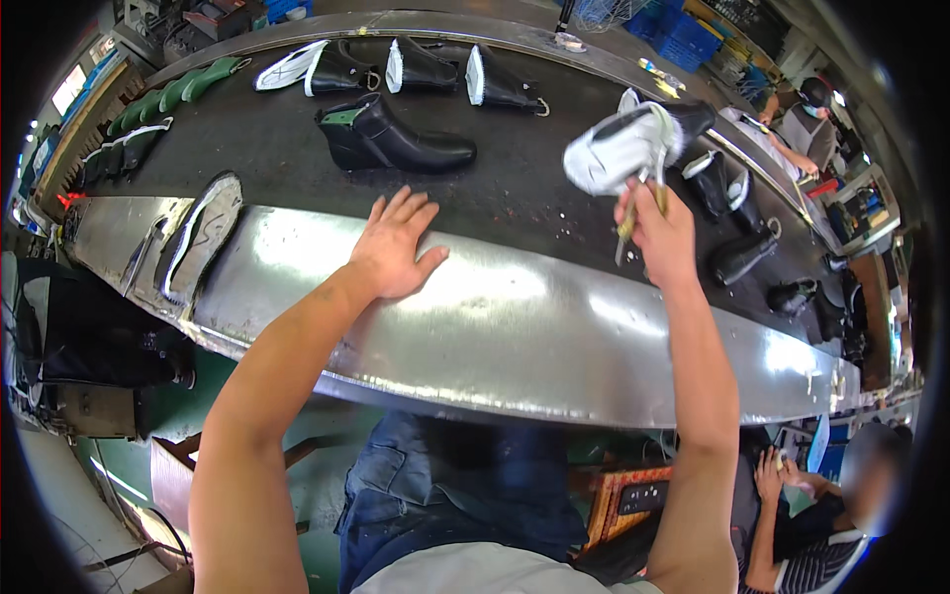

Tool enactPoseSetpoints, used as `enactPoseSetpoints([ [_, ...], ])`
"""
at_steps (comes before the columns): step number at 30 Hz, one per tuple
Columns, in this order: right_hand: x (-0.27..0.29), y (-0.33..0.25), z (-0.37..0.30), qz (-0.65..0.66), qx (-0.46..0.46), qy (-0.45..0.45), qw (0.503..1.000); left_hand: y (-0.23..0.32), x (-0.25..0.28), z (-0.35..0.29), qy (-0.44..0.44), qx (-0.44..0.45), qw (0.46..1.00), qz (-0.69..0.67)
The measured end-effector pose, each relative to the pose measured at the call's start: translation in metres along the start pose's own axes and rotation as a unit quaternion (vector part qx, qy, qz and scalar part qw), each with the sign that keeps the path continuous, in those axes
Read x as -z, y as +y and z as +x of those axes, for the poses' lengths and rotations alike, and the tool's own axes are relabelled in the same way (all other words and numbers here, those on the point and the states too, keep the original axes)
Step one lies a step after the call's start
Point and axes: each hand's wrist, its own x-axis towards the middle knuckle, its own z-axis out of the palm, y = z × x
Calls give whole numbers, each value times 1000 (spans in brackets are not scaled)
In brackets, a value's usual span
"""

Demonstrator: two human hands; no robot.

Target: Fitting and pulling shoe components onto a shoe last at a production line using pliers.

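My left hand (396, 252) lies with fingers spread on the metal edge strip, its fingertips reaching onto the dark work surface. Behind it a black ankle boot (396, 139) with a green lining lies on its side. My right hand (661, 233) is closed round a pair of pliers (630, 223) with yellowish handles. The jaws point up at a black shoe upper with a white underside (609, 153), and I cannot tell whether they grip it. On the strip at the left rests a pale shoe upper with a dark rim (203, 238).
Several black uppers with white undersides (406, 64) line the far side, and green shoe pieces (203, 81) stand far left. More black boots (744, 252) are at the right. A metal strip (475, 327) borders the near edge. Co-workers (807, 134) sit at the right.
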Motion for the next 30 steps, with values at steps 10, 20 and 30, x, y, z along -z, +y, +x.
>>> enactPoseSetpoints([
  [10, 18, -90, -368, -41, -170, -278, 945, 237, 40, -253, -60, -29, 765, -640],
  [20, 50, 37, -524, 100, -461, -203, 858, 227, -30, -382, -400, 133, 783, -458],
  [30, 60, 53, -540, 30, -455, -88, 886, 262, -108, -262, -411, 151, 839, -322],
])
